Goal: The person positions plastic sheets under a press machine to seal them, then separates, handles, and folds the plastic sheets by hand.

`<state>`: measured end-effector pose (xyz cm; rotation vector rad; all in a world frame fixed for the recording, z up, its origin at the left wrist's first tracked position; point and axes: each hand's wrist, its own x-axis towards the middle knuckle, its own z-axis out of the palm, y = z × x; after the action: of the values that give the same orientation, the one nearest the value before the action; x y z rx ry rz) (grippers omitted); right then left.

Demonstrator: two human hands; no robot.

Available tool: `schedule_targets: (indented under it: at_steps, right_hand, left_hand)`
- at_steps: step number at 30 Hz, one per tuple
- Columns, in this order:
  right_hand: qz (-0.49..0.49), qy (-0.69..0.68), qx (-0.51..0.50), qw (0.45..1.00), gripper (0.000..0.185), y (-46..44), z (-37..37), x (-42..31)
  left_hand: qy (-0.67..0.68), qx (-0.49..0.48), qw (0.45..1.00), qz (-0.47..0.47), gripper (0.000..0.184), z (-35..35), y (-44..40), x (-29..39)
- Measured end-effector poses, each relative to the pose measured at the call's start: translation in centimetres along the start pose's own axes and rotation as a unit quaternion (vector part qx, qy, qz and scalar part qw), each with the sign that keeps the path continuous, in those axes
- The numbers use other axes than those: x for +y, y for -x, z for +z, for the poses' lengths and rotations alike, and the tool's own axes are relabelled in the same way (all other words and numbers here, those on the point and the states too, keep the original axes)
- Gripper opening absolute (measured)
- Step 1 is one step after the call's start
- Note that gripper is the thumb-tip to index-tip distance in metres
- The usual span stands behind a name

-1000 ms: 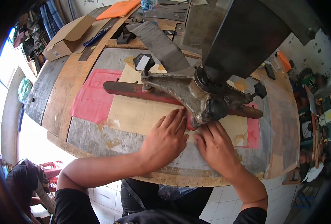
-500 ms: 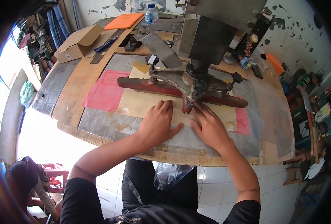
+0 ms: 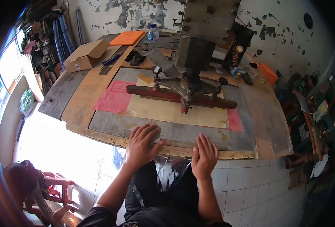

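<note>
Apparently for support, the left hand [image 3: 141, 144] lies palm down at the table's [image 3: 112, 140] near edge, thumb spread wide; to its right, the right hand [image 3: 204, 159] lies likewise, fingers nearly together, pinching nothing visible. Farther off, the press's red bar [image 3: 144, 90] spans the cream sheet [image 3: 156, 109], probably centred for even pressure; a pink layer [image 3: 113, 99] shows beyond, likely as backing.

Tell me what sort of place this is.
Probably a small workshop: a heavy machine stands over a worn table, a pale sheet lies beneath its arms, and mixed material is piled at the left.
</note>
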<state>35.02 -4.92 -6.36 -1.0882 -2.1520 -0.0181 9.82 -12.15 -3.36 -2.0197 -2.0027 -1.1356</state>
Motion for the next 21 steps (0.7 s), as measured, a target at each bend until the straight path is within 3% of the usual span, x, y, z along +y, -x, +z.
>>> schedule_targets:
  at_steps: [5, 12, 21]
  right_hand:
    - [-0.001, -0.019, 0.106, 0.994, 0.041, 3.3, 2.5, -0.3]
    - [-0.054, -0.036, 0.115, 0.991, 0.056, 4.7, 3.4, 1.7]
    - [-0.034, -0.033, 0.185, 0.982, 0.062, 4.9, 5.5, 1.4]
  left_hand:
    - [-0.072, 0.064, 0.995, 0.003, 0.047, 2.2, 4.4, -0.4]
    - [-0.082, 0.082, 0.993, 0.018, 0.046, 3.2, 8.4, -2.6]
    - [-0.066, 0.136, 0.988, 0.025, 0.044, 5.3, 8.3, -3.2]
